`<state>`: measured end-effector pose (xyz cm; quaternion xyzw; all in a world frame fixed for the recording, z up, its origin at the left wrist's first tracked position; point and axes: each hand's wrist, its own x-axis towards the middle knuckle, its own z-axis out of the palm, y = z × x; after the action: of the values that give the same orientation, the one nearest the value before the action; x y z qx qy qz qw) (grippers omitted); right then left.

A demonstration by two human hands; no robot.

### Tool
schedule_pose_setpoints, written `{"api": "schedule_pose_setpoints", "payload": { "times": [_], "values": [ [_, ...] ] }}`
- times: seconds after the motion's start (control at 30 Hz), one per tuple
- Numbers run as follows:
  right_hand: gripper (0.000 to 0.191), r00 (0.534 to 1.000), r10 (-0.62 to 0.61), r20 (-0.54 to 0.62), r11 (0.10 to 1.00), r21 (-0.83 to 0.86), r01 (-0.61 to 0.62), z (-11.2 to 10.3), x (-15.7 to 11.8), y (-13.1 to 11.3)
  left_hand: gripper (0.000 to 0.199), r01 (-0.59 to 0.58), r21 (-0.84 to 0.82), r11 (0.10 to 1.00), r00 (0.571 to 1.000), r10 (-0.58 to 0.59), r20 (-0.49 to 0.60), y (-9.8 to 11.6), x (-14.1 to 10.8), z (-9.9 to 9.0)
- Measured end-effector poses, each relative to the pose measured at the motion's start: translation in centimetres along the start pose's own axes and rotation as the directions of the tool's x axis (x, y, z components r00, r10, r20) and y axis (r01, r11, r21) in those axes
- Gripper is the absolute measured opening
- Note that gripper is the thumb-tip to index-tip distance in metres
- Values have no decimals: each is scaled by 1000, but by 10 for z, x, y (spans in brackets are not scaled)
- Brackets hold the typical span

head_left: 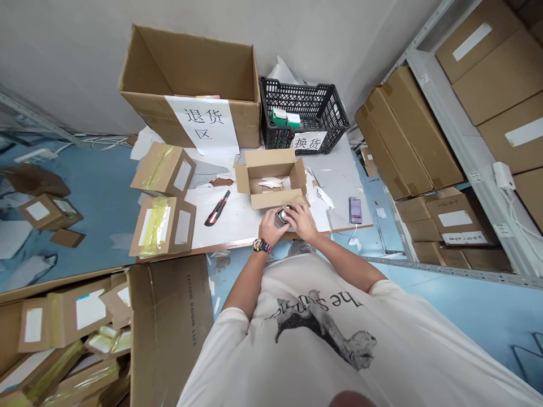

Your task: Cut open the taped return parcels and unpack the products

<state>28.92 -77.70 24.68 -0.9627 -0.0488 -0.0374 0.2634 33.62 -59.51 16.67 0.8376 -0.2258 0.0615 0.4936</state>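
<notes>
The left hand (271, 227) and right hand (302, 222) are both grasping one small, dark-grey, box-like item with a rounded silvery part (283, 215), at the front edge of the white-topped bench (339, 183). The left seems to steady its side while the right fingers reach over its top, probably for control; the fingers hide how firmly each presses. It is held close to the body, just in front of the small, open, brown cardboard box (274, 200), whose raised flaps leave the crumpled white paper (271, 182) inside within easy reach. The red-and-black utility knife (217, 208) lies to the left, likely kept handy yet away from the fingers. Behind, the large, open, brown carton (148, 116) and the black plastic mesh crate (328, 86) bear different Chinese signs — "returns area" and "exchange" — presumably to keep goods apart. Counted on the bench: one held item, one small open box, one large carton, one crate, one knife, one dark smartphone (355, 211) on a white cable and two brown boxes sealed with yellowish tape, the rear one (158, 168) and the front one (159, 227). The parcels in the floor carton (172, 328) overlap too much to count.
</notes>
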Motion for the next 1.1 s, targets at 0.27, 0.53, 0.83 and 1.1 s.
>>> {"api": "schedule_pose_setpoints", "payload": {
  "times": [0.27, 0.53, 0.83, 1.1],
  "values": [
    [80, 719, 679, -149, 586, 700, -408, 1, -6, 21, 112, 173, -56, 983, 982, -168, 86, -14, -8, 6],
    [76, 832, 548, -85, 612, 719, -329, 8, 9, 4, 100, -3, -60, 998, 985, 13, 170, -8, 0, -2],
    [82, 732, 680, 31, 448, 773, -449, 4, 14, 13, 28, 129, -113, 985, 990, -122, 69, 15, 10, 9],
    [53, 974, 213, -75, 890, 427, -162, 1, -10, -11, 35, 217, -134, 967, 974, -224, -41, 9, 4, 18]
  ]
}}
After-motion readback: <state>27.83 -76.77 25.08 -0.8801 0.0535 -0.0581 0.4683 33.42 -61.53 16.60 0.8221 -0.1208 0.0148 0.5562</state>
